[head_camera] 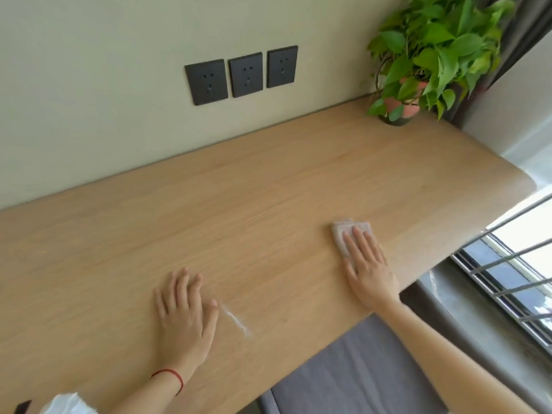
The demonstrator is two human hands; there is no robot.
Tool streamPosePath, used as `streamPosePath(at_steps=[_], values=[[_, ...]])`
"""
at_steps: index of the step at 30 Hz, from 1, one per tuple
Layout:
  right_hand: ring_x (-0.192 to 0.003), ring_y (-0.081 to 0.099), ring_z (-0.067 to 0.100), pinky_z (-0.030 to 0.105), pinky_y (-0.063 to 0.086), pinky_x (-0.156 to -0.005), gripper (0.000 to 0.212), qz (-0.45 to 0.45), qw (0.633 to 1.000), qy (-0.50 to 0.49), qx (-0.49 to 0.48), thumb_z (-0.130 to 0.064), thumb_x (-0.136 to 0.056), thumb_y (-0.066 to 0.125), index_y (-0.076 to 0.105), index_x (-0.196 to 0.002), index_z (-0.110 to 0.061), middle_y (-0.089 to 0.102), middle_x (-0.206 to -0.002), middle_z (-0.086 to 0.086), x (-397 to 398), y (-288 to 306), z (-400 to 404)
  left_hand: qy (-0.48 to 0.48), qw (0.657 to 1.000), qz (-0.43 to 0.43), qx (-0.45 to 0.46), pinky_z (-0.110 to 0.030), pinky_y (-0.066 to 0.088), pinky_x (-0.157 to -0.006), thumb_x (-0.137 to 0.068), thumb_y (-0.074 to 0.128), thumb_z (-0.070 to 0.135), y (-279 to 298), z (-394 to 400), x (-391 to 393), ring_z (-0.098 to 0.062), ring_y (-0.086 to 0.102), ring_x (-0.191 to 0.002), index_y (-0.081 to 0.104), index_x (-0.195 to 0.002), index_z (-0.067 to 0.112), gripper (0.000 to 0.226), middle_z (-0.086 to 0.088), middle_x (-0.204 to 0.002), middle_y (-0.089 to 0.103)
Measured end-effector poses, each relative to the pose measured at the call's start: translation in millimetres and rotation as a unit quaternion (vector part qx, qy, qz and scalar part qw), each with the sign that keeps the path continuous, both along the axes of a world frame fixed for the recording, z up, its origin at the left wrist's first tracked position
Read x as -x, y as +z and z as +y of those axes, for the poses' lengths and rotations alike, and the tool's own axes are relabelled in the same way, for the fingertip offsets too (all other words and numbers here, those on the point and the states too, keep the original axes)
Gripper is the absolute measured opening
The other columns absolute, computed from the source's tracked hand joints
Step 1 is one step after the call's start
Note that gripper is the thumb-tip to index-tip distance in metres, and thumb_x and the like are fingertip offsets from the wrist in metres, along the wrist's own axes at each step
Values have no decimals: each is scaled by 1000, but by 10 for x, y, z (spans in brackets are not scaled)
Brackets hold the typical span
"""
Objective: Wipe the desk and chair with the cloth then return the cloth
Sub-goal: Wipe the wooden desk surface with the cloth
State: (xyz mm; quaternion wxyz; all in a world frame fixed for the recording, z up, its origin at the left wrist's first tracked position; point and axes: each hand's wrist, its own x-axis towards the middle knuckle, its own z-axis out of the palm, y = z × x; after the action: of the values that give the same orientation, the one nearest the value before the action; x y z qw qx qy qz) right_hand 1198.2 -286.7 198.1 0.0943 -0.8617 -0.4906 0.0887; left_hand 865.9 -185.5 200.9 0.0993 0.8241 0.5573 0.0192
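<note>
A light wooden desk (239, 189) runs along the wall. My right hand (369, 267) lies flat with its fingers pressing a small folded beige cloth (340, 231) onto the desk near the right front edge. My left hand (185, 315) rests palm down on the desk with fingers spread, holding nothing; a red string circles its wrist. A whitish streak (236, 319) marks the wood just right of my left hand. The grey upholstered chair (352, 372) sits below the desk's front edge, under my right forearm.
A leafy potted plant (430, 55) stands at the desk's far right corner. Three dark wall sockets (243, 74) sit above the desk. A window with metal bars (507, 264) and a grey sill lie to the right, with a dark curtain behind the plant.
</note>
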Motion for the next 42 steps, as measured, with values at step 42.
streamPosePath(at_steps=[42], values=[[-148,-13,24,42,-3,-122,54,48,992,-111,-26,-30,-101,16,-6,-150,-21,-9,-161,4,2472,-14,224,39,999,-24,17,-57,20,-114,-88,18,44,-50,-372,973,-33,23,-142,28,-144,15,64,-14,-153,29]])
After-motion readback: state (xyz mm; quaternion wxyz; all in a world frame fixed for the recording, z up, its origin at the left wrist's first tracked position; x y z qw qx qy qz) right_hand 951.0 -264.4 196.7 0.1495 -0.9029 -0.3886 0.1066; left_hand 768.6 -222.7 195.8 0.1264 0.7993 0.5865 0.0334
